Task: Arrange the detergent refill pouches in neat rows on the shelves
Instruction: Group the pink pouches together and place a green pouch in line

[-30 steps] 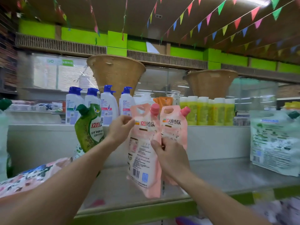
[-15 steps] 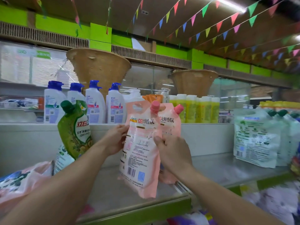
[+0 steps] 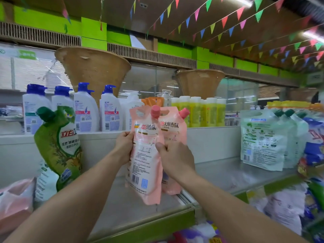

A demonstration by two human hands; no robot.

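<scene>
Now left hand (image 3: 124, 146) grips left edge of front pink pouch (image 3: 145, 162), upright over shelf (image 3: 228, 174); right hand (image 3: 175, 158) pinches its right edge, second pink pouch (image 3: 172, 128) just behind.

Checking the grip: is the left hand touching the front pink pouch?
Touching. The head view shows the left hand gripping the left edge of the front pink pouch, fingers curled round it.

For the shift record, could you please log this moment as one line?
left hand: grips front pink pouch | right hand: holds both pink pouches | rear pink pouch: behind | shelf: below
</scene>
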